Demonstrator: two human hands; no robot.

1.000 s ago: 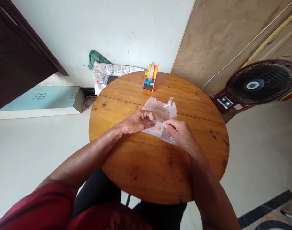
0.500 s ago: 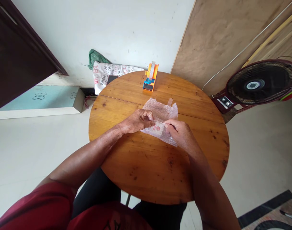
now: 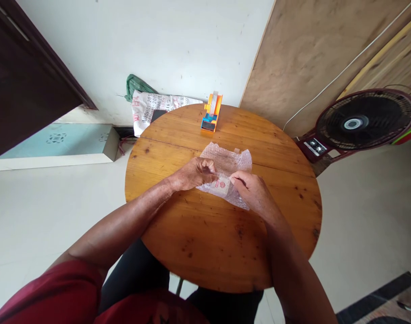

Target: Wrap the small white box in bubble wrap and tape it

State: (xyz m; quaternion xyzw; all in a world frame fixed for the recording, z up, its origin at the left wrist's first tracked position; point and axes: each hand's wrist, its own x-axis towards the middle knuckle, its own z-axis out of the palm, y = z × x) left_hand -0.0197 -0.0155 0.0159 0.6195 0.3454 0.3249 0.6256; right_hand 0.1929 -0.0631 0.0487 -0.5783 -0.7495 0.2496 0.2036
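L hand [image 3: 194,173] & R hand [image 3: 256,191], w/ fingers nearly closed, pinched bubble wrap [image 3: 226,159]; small box [image 3: 220,185] now showed amid it.

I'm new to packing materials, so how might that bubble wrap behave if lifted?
The bubble wrap is probably floppy, since its edges look wavy and crumpled. It's thin and see-through, so by itself it's likely light for its size.

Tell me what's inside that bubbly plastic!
In the bubble wrap, a small pale block with red marks shows. The left hand covers a bit of its far side, and I can't see what's inside the block.
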